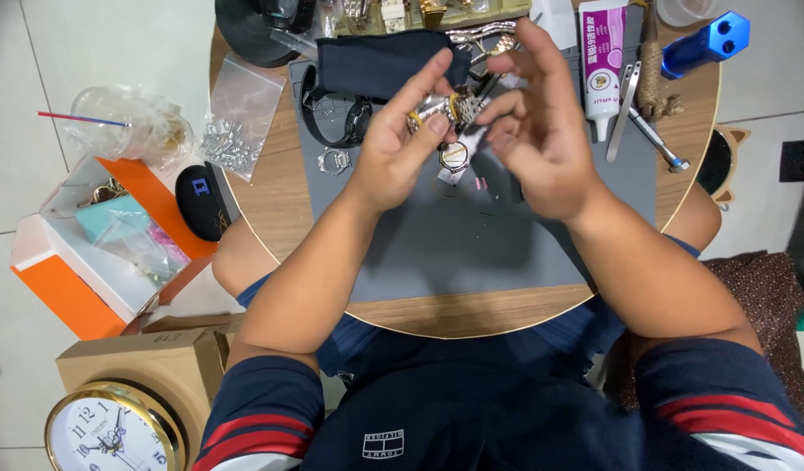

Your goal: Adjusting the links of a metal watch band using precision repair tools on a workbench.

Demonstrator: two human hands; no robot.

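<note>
Both my hands are raised over a grey work mat [472,235] on a round wooden table [271,196]. My left hand [402,139] and my right hand [537,122] together grip a silver and gold metal watch bracelet [450,106] between their fingertips. Just below the bracelet, a small round watch case [454,157] lies on the mat. A dark blue cloth [380,61] lies on the mat beyond my hands.
A white and pink glue tube [601,61], tweezers [624,109], a blue metal tool [707,42], a black strap [345,126] and a bag of metal parts [236,131] lie on the table. An orange and white box [88,253], a cardboard box [158,362] and a clock [114,432] are at the left.
</note>
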